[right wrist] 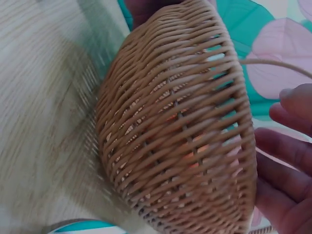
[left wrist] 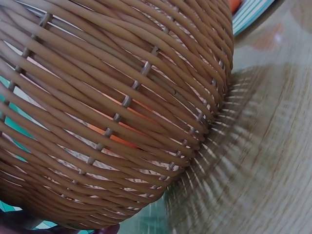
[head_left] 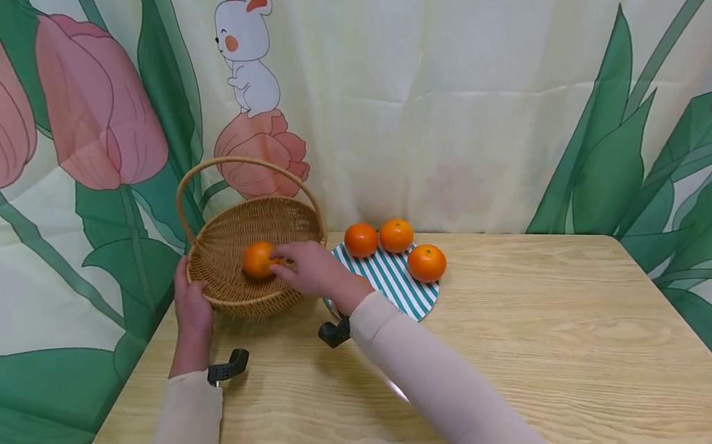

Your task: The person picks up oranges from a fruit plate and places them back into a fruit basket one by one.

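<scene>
On the wooden surface [head_left: 558,317], the wicker basket [head_left: 268,218] has its mouth turned toward the person, likely for easy reach. Beside it, a striped plate [head_left: 393,292] keeps other oranges [head_left: 427,264] together. The left grip [head_left: 193,311] is clamped on the basket's rim — steadying it, I'd judge — while the right grip [head_left: 312,267] has its fingers loosely apart by the orange [head_left: 257,261] inside.
</scene>
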`<state>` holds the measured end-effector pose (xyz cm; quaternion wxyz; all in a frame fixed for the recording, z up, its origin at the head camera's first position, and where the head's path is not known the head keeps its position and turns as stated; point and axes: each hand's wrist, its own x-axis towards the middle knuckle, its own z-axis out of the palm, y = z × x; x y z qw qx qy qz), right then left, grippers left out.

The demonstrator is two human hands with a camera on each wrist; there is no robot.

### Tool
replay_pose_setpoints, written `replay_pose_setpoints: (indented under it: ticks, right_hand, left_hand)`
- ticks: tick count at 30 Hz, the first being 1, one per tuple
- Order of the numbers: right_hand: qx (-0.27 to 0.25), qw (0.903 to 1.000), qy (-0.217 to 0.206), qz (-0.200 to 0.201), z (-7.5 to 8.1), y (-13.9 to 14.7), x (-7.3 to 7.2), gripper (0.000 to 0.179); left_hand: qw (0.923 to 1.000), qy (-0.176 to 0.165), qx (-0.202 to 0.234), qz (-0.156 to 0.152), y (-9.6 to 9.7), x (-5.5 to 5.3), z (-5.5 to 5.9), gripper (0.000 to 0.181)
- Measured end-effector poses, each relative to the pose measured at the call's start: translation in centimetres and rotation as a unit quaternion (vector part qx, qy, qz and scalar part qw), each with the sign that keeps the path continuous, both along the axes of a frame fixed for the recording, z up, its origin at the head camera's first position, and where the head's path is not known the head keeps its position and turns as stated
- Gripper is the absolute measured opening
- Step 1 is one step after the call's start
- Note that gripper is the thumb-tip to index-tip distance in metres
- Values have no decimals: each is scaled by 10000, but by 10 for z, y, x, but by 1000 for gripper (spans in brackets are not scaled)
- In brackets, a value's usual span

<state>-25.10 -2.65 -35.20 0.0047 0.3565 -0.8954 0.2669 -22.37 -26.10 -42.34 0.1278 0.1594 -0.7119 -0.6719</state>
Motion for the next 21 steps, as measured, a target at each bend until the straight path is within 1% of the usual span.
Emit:
replay_pose_setpoints:
  ticks: [3,5,9,12,16,21]
  right_hand:
    - [-294,9995,64,-46,-1,10,1,31]
    - [-515,9984,201,-102,-1,18,3,30]
    - [-995,9936,487,-220,-3,35,6,29]
    - [-1185,9902,662,-322,-8,47,7,29]
    - [-1253,9874,806,-533,-17,62,7,30]
    - [-1090,9884,748,-744,-26,76,6,31]
  left_hand:
    - [10000,-19,-8,-7,-1,0,1,64]
    - [10000,0,-48,-25,-2,0,1,64]
    - [9999,90,-132,-39,-2,0,2,63]
    - [9999,66,-144,-45,-2,0,1,63]
    - [9998,120,-161,-64,-3,0,1,64]
    - [9997,167,-161,-58,-4,0,0,64]
